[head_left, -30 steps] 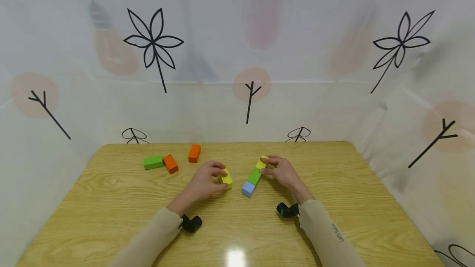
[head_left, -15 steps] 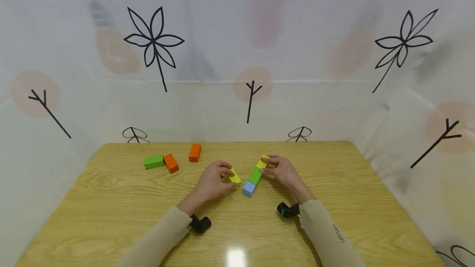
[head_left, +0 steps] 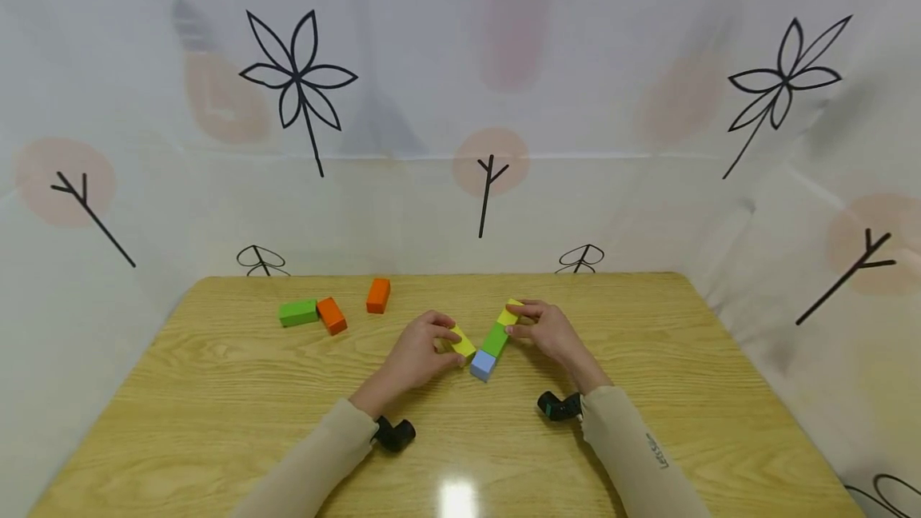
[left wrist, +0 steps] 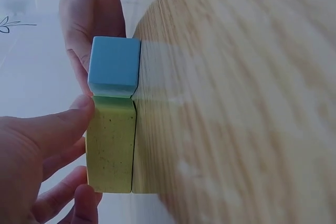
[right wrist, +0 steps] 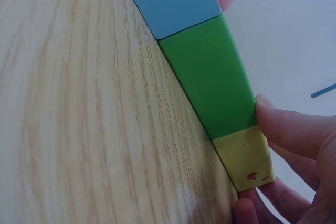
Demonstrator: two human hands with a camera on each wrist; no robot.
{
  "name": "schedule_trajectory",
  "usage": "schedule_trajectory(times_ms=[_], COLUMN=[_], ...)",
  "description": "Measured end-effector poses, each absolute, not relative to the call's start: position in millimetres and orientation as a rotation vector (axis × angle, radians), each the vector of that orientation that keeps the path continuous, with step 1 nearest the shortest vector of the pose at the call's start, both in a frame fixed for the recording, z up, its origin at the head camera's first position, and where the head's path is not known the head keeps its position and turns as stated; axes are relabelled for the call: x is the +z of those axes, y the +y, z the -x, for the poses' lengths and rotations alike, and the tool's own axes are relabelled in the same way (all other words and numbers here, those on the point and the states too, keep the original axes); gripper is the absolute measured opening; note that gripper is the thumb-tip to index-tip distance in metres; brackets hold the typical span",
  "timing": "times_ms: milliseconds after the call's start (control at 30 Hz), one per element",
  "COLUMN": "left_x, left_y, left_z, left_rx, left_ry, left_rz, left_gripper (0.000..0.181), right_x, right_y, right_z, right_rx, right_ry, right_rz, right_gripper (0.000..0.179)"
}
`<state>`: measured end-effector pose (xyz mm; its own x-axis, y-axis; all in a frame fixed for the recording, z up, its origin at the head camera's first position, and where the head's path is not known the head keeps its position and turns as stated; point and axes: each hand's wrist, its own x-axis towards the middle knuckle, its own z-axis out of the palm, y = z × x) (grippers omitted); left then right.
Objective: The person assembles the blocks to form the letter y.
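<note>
Three blocks lie end to end on the table: a blue block (head_left: 483, 365) nearest, a green block (head_left: 495, 340) in the middle and a yellow block (head_left: 509, 314) farthest. My right hand (head_left: 552, 336) grips the far yellow block, its thumb at the joint with the green one in the right wrist view. Left of the row, my left hand (head_left: 417, 353) pinches a second yellow block (head_left: 463, 341) between thumb and fingers. That block's near corner is right at the blue block (left wrist: 114, 64), and it slants away from the row.
Toward the back left of the wooden table (head_left: 230, 390) lie a green block (head_left: 298, 312) and an orange block (head_left: 332, 316), touching at one end. Another orange block (head_left: 378, 296) lies apart from them, nearer the back edge. A patterned white cloth (head_left: 403, 206) hangs behind the table.
My left hand has slid its yellow block to the right across the table, up to the blue block, turning it slightly. My right hand has stayed on the far yellow block.
</note>
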<state>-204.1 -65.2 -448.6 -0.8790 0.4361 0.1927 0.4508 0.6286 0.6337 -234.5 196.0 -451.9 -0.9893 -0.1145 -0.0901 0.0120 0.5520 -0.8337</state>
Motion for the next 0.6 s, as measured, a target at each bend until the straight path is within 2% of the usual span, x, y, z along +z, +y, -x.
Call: schedule_trajectory(times_ms=[600], left_x=[-443.7], left_y=[-61.2], left_z=[198.4], left_rx=[-1.047], left_ry=[-2.817], left_rz=[0.737], left_gripper=[0.026], right_x=[-451.1], right_y=[195.7], right_z=[232.6], right_rx=[-1.442], right_ry=[2.641], right_rz=[0.121], right_gripper=[0.046])
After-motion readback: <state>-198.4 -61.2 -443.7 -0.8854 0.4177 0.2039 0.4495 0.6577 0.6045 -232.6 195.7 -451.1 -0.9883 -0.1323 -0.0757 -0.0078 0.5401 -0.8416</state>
